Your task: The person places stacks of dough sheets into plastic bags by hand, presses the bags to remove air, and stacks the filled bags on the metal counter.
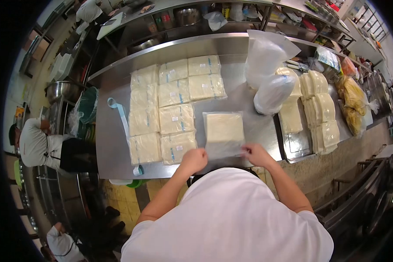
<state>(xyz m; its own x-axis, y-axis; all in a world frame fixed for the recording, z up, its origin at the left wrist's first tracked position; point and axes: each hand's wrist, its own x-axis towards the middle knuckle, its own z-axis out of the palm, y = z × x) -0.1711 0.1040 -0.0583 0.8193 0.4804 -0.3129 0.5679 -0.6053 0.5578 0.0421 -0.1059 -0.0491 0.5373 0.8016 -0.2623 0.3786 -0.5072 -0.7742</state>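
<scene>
A stack of pale square dough sheets (225,126) lies inside a clear plastic bag (222,151) on the steel table right before me. The bag's loose end points toward my body. My left hand (194,160) is closed at its near left corner, against the packed bundles. At the near right corner my right hand (256,156) pinches the plastic, slightly blurred. Left of the bag lie several rows of filled bags (177,117) of the same sheets, many with a blue strip and small label.
Rolls of clear bags (274,94) stand at the table's back right. A dark metal tray (299,150) holds stacks of unbagged sheets (323,109). A blue ribbon strip (122,115) lies at left. Co-workers (37,142) stand beyond the left edge.
</scene>
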